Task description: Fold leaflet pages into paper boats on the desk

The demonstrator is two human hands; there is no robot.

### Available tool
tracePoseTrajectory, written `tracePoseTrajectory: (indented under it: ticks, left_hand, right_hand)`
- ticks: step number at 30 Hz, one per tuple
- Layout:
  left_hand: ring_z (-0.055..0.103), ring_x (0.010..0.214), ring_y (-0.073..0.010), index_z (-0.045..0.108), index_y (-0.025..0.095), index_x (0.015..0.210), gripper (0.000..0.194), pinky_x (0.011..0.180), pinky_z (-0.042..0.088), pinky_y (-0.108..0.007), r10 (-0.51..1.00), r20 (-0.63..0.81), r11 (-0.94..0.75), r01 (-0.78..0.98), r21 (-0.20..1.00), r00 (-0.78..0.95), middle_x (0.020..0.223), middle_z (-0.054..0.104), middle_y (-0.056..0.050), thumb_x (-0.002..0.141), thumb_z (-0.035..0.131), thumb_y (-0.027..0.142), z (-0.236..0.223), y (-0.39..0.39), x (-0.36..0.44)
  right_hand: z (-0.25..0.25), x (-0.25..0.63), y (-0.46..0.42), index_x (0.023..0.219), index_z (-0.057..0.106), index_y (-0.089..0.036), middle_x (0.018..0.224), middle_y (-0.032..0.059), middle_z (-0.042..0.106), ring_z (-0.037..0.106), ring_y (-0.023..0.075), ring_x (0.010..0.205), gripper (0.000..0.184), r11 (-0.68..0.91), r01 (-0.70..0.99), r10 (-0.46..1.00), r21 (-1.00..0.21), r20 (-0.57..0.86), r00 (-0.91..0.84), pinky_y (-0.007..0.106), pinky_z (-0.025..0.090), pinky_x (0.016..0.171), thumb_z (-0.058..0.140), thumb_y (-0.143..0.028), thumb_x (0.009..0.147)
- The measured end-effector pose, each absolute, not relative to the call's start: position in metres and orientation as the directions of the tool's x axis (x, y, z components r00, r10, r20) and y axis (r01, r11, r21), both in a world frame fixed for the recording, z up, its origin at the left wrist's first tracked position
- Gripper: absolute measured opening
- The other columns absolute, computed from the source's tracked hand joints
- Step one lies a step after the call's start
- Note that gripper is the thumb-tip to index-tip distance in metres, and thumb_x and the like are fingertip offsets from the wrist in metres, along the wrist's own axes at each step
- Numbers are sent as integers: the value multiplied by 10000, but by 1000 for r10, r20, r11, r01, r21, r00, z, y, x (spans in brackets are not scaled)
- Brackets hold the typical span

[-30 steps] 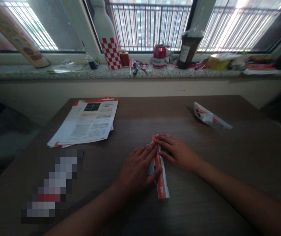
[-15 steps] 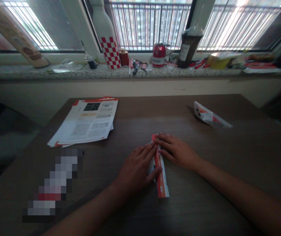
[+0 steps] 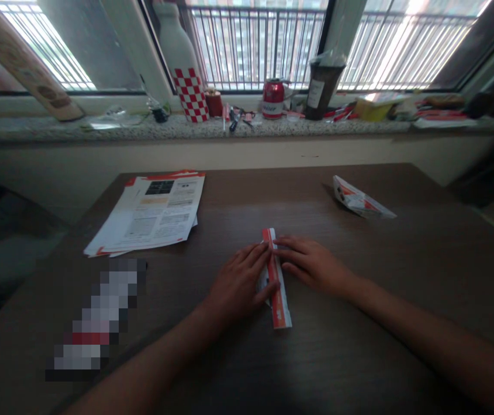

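Your left hand [image 3: 238,281] lies flat, unclenched, across the folded paper strip [image 3: 282,316] on the desk [image 3: 316,369]; your right hand [image 3: 313,265] rests loosely at its right edge — neither grasps. Beyond: a folded paper shape [image 3: 361,202] — then, on the windowsill [image 3: 134,131], a red can [image 3: 273,98].

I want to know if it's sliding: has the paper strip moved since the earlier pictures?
Yes, slightly forward: the paper strip now lies nearer the table's far edge, even allowing for the view's shift.

Paper strip [image 3: 282,314] shifted forward, far end [image 3: 268,233] now uncovered
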State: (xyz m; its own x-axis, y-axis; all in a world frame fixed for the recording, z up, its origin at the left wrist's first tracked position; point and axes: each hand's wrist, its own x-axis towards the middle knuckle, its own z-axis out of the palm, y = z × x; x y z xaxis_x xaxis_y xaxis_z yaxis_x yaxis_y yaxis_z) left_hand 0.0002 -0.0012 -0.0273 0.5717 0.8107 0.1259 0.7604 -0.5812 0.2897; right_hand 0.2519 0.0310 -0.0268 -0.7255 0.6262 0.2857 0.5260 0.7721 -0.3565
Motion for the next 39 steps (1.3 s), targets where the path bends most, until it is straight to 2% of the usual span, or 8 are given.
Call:
tracePoseTrajectory:
  ticks: [4,10,18,23,26,29,33,39]
  left_hand:
    - [463,1463,-304,479,169,1531,627,1217,375,-459,806,137,-587,746,315,576,1602,487,-130,1027,543,536,-28,-1,0]
    - [492,1436,-297,490,189,1508,586,1205,394,-469,799,162,-596,726,344,579,1581,511,-121,1025,562,511,-28,-1,0]
    - [510,1424,-282,581,224,1410,417,1191,418,-467,795,189,-601,704,380,577,1547,549,-103,1056,542,440,-26,1,-3]
    - [519,1414,-284,588,219,1404,433,1188,421,-466,802,182,-592,717,369,569,1551,545,-101,1038,578,451,-27,1,-2]
    - [509,1424,-288,575,225,1425,450,1192,414,-472,806,168,-587,728,355,568,1578,520,-97,1036,580,450,-29,0,-2]
    - [494,1439,-289,560,225,1448,471,1202,400,-469,809,150,-582,737,345,568,1600,496,-96,1028,589,436,-30,0,-2]
    - [496,1437,-284,554,226,1459,482,1204,400,-458,810,144,-578,736,352,568,1600,499,-88,1024,595,430,-28,0,-2]
    - [479,1459,-286,557,214,1465,490,1234,363,-462,814,128,-573,743,347,567,1621,476,-88,1020,599,415,-27,0,-1]
  right_hand:
    - [-24,256,7,1446,599,-215,1559,92,558,489,287,1459,394,807,507,581,-304,248,-776,543,427,1200,479,-341,1093]
    - [-26,252,-3,1486,560,-212,1550,78,572,494,255,1458,424,795,495,583,-351,214,-784,504,415,1220,491,-354,1092]
    - [-34,254,-3,1494,556,-229,1567,83,553,472,275,1475,431,795,497,584,-347,218,-782,532,400,1223,503,-362,1088]
    - [-31,256,-4,1484,563,-187,1535,131,574,513,301,1436,438,807,485,571,-338,236,-786,558,451,1173,514,-351,1081]
    - [-24,259,-7,1364,656,-165,1417,147,656,590,294,1340,359,840,430,526,-332,304,-794,517,516,1107,541,-332,1068]
    - [-17,261,-13,1329,672,-156,1346,151,688,623,291,1281,338,884,362,452,-297,340,-825,490,547,1063,562,-324,1057]
    - [-13,260,-24,1382,634,-167,1399,145,660,582,290,1347,372,909,317,384,-270,249,-889,487,521,1101,537,-335,1066]
    - [-16,259,-30,1427,601,-150,1445,163,630,554,307,1388,437,911,332,377,-243,170,-910,498,502,1125,535,-385,1064]
